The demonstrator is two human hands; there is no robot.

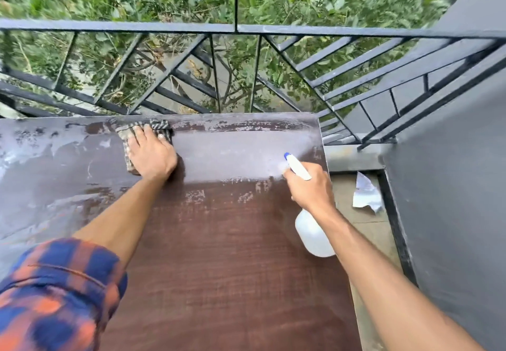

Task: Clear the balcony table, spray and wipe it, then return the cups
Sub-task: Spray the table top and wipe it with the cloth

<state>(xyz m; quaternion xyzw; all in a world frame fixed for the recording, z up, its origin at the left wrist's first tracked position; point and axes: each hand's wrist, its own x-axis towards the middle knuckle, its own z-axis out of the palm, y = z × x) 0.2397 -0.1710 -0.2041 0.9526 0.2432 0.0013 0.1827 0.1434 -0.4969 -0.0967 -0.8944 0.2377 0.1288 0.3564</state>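
Note:
The brown balcony table (224,241) fills the lower middle, with wet streaks and pale patches across its far half. My left hand (150,153) presses flat on a checked grey cloth (161,126) near the table's far edge. My right hand (309,186) grips the neck of a white spray bottle (312,233) with a blue-tipped nozzle, held over the table's right edge and pointing toward the far side. No cups are in view.
A black metal railing (235,29) runs just behind the table, with green foliage beyond it. A grey wall (451,186) stands to the right. A crumpled white paper (365,194) lies on the floor between table and wall.

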